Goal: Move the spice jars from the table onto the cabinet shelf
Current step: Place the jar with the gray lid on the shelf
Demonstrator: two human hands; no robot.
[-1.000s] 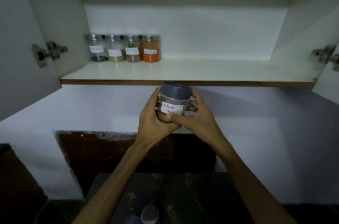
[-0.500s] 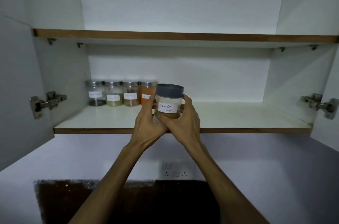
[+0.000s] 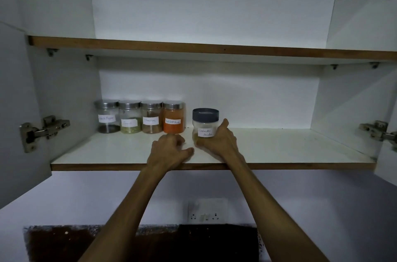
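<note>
A coriander powder jar [image 3: 205,121] with a dark grey lid stands on the lower cabinet shelf [image 3: 290,150], just right of a row of several steel-lidded spice jars. My right hand [image 3: 219,140] grips the jar's lower right side. My left hand [image 3: 169,151] rests on the shelf's front part with its fingers loosely curled, apart from the jar and holding nothing. The orange chilli powder jar [image 3: 174,117] is the nearest in the row, with the cinnamon jar [image 3: 151,116], the fennel jar [image 3: 130,117] and the black pepper jar [image 3: 107,116] to its left.
Both cabinet doors stand open, with hinges at the left [image 3: 40,130] and right [image 3: 378,131]. An upper shelf [image 3: 214,48] runs above. The lower shelf's right part is bare. A wall socket [image 3: 207,211] sits below the cabinet.
Both hands carried the coriander jar up and forward onto the lower shelf. My left hand has let go of it and moved left; the right hand still holds it.
</note>
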